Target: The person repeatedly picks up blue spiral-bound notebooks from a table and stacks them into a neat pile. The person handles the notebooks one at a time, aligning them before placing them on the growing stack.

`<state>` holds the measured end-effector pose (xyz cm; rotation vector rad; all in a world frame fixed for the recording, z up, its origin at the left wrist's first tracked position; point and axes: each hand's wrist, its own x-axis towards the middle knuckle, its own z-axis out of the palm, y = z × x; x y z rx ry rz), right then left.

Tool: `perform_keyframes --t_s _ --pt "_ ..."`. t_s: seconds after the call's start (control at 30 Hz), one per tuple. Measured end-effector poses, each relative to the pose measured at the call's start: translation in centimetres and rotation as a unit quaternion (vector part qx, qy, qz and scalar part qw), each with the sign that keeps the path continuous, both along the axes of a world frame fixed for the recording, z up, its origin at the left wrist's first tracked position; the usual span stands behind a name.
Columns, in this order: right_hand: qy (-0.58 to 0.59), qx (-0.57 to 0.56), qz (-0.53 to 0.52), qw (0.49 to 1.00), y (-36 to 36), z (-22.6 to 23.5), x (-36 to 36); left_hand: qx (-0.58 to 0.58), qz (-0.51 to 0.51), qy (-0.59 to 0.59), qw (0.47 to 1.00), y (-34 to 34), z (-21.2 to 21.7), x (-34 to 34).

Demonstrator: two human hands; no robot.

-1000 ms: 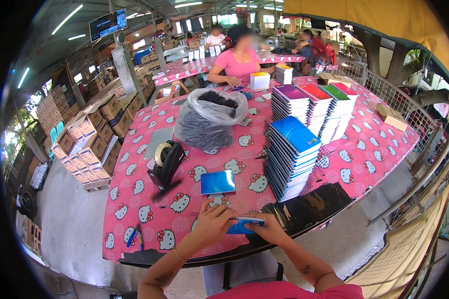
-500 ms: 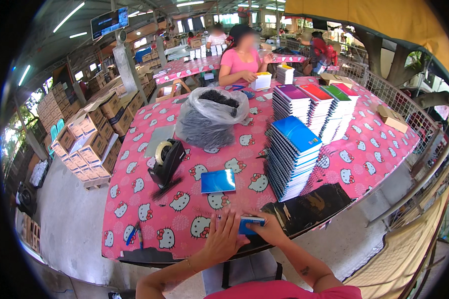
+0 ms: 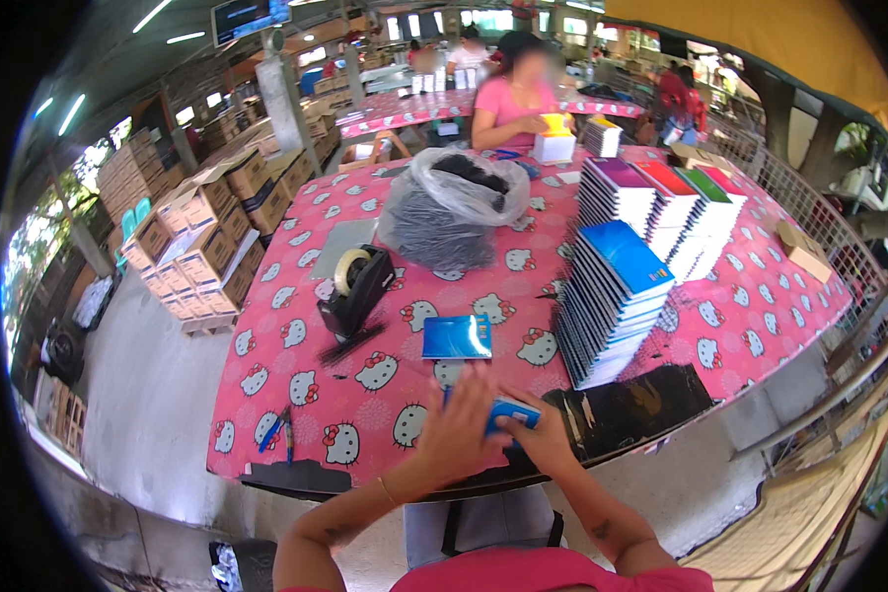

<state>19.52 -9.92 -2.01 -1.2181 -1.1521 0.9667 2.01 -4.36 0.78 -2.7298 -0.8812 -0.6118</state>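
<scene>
right hand [image 3: 541,441] grip clamped on blue booklet [image 3: 511,412] | left hand [image 3: 459,429] flat on it, fingers spread

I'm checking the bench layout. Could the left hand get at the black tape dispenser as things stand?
Probably yes: the left hand rests on the small blue booklet, and only bare pink tablecloth lies between it and the tape dispenser.

Black tape dispenser [image 3: 353,288], clear bag w/ dark bits [image 3: 451,209] — cardboard boxes [image 3: 199,237] stacked beside pink table [image 3: 760,306].

free: pink tablecloth [image 3: 296,365] left of hands | blocked: notebook stack [image 3: 612,296] right, tape dispenser [image 3: 355,286] ahead-left
</scene>
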Motion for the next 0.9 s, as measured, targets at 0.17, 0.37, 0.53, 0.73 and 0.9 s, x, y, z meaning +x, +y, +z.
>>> perform_keyframes --t_s 0.17,0.37,0.53,0.73,0.9 --pt "0.015 0.044 0.011 0.999 0.0 -1.1 -0.1 -0.032 -0.001 -0.066 0.997 -0.3 1.5 1.0" --pt "0.037 0.023 -0.001 0.999 -0.4 -0.3 -0.2 -0.069 -0.045 -0.006 0.997 -2.4 -1.4 0.2" --pt "-0.068 0.072 0.01 0.995 0.5 -2.4 -0.3 -0.062 -0.04 -0.01 0.997 -0.3 -0.7 1.0" --pt "-0.08 0.083 0.061 0.991 2.2 -5.8 1.5 -0.093 -0.08 -0.072 0.99 0.7 -2.0 0.6" --pt "-0.074 0.015 0.09 0.993 2.5 -7.6 1.9 -0.107 -0.107 -0.036 0.988 2.8 -2.7 0.4"
